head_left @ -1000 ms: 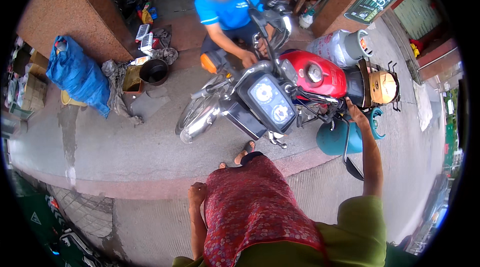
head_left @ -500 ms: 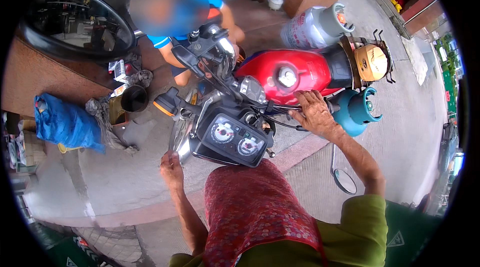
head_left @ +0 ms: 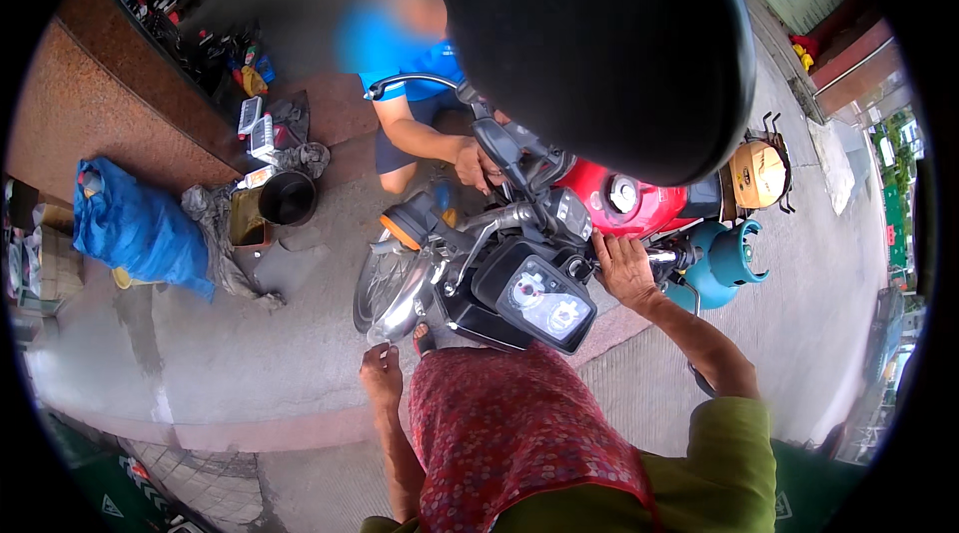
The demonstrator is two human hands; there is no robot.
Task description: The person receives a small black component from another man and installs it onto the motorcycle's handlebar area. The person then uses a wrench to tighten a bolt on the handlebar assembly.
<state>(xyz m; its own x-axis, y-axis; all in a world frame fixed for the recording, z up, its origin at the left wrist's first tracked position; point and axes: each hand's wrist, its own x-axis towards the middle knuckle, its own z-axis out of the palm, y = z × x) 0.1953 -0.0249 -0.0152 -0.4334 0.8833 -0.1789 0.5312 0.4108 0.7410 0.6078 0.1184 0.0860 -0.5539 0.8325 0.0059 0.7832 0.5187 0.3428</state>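
Observation:
A red motorcycle stands before me, its fuel tank (head_left: pixel 639 208) right of the instrument panel (head_left: pixel 539 301). My right hand (head_left: pixel 626 271) lies at the tank's near edge beside the handlebar, fingers stretched out. Low on the left, my left hand (head_left: pixel 382 375) is closed, its fingertips curled just below the chrome front fender (head_left: pixel 410 305). Whatever it pinches, if anything, I cannot make out. Across the motorcycle a person in a blue shirt (head_left: pixel 425 63) crouches, with a hand (head_left: pixel 478 161) by the far handlebar. The dark mirror back (head_left: pixel 589 43) looms close and hides part of the tank.
A teal gas cylinder (head_left: pixel 734 258) stands by the motorcycle's near side. A yellow helmet (head_left: pixel 757 175) sits at its rear. On the left are a blue bag (head_left: pixel 145 228), a black bucket (head_left: pixel 288 197) and grey rags (head_left: pixel 212 238), beside a brown pillar (head_left: pixel 130 83).
The mirror has swung from the upper left to the upper middle, and the instrument panel has shifted right and turned. The crouching person's hand now shows at the handlebar. My left hand sits lower.

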